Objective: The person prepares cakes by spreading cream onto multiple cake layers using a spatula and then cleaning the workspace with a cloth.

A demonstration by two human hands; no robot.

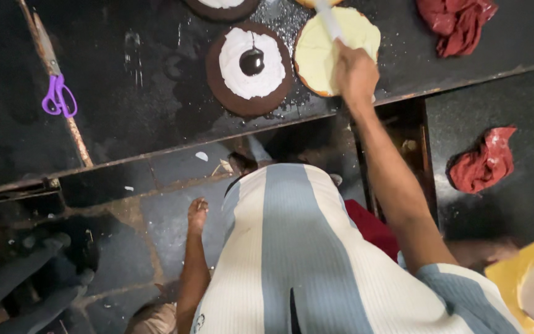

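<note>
My right hand point(355, 73) is closed on the handle of a long white spatula point(329, 20). The blade lies over a round cake covered in pale yellow cream point(322, 52) on the black counter point(143, 74). Just left of it sits a dark chocolate cake round point(250, 102) spread with white cream, with a glossy dark dollop point(252, 62) in its middle. My left hand point(198, 213) hangs down beside my striped shirt, fingers curled, holding nothing.
Purple-handled scissors point(60, 98) lie at the counter's left. A red cloth point(458, 21) rests at the back right, another red cloth point(483, 162) on the lower black surface to the right. Part of a third cake point(220, 6) shows at the top edge. A yellow object point(520, 272) is at the bottom right.
</note>
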